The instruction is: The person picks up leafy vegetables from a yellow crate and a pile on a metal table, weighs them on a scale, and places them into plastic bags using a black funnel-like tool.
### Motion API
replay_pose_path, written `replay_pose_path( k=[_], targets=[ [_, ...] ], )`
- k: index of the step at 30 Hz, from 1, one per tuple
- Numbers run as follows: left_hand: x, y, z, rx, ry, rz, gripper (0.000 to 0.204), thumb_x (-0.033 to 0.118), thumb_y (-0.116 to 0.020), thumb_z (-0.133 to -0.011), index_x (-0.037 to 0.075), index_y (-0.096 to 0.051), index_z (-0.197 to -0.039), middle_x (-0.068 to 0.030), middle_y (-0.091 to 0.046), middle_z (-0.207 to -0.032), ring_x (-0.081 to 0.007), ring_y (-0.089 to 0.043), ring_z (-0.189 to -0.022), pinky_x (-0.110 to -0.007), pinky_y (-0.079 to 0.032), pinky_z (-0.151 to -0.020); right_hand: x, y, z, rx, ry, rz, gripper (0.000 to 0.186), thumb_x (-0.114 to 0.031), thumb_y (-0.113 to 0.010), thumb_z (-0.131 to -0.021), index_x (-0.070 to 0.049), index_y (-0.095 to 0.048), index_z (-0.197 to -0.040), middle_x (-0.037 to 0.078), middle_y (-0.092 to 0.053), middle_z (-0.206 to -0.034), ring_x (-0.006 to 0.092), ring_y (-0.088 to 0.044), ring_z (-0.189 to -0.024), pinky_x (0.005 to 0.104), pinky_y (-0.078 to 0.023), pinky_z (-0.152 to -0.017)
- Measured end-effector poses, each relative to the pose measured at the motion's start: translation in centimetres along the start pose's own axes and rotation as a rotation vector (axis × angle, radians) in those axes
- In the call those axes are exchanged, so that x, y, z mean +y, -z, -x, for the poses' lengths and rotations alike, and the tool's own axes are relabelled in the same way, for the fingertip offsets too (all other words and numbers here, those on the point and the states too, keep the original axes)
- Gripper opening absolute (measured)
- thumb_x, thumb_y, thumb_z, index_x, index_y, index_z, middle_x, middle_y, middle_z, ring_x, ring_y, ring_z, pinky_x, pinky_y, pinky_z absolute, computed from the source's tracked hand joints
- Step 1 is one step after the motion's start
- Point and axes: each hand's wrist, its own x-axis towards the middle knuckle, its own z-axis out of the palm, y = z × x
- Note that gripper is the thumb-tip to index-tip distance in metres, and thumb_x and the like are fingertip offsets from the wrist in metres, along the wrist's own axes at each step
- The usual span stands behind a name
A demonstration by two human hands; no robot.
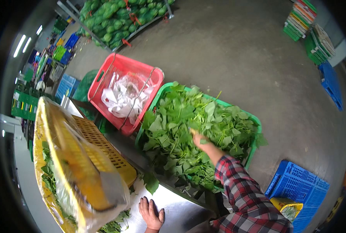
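My right hand point(201, 141) reaches into a heap of leafy greens point(169, 124), which fills a green crate point(255, 145). Its fingers are partly covered by leaves and blurred, so whether they grip any stems is unclear. My left hand point(151, 215) rests on a shiny metal tabletop point(180, 211), fingers apart and holding nothing. To its left, a yellow perforated crate point(103, 139) stands tilted, with a clear plastic bag point(79, 171) over its rim and greens inside. More loose greens point(116, 224) lie on the tabletop beside my left hand.
A red basket point(99, 83) with white bags or strips point(128, 95) adjoins the green crate. Netted round green vegetables point(114, 23) are piled beyond. A blue pallet point(297, 190) with a small yellow container point(287, 206) lies at lower right. Stacked crates point(300, 19) stand far right.
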Motion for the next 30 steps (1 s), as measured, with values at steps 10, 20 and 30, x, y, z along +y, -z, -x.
replay_pose_path(
  k=[10,20,30],
  targets=[
    [-1.6,-0.3,1.4,-0.08,0.02,0.028,0.057,0.035,-0.05,-0.08,0.003,-0.037,-0.126,-0.0269,-0.033,-0.13,-0.0433,-0.032,-0.119,-0.055,-0.023,-0.097,-0.8,3.8,-8.6,-0.118,0.134,0.182,0.031,-0.028,-0.05,-0.082,0.002,-0.057,-0.091,0.018,-0.061,-0.089,0.0336,-0.058,-0.071,0.0409,-0.047,-0.066],
    [-0.6,-0.5,0.8,-0.051,0.008,0.033,0.057,0.033,-0.048,-0.081,0.004,-0.035,-0.128,-0.0269,-0.033,-0.13,-0.0429,-0.032,-0.12,-0.055,-0.021,-0.098,8.7,-6.3,4.3,-0.397,-0.063,0.161,0.037,-0.022,-0.042,-0.088,0.001,-0.041,-0.116,0.016,-0.052,-0.106,0.0292,-0.053,-0.082,0.0397,-0.042,-0.072],
    [-1.3,-0.6,2.4,0.081,0.074,0.085,0.05,0.024,-0.065,-0.07,0.002,-0.05,-0.111,-0.025,-0.039,-0.124,-0.0421,-0.037,-0.115,-0.051,-0.03,-0.094,-4.6,2.0,7.9,-0.734,-0.251,-0.184,0.038,-0.036,-0.066,-0.075,-0.003,-0.055,-0.088,0.006,-0.057,-0.069,0.0144,-0.055,-0.058,0.0295,-0.047,-0.047]
  ],
)
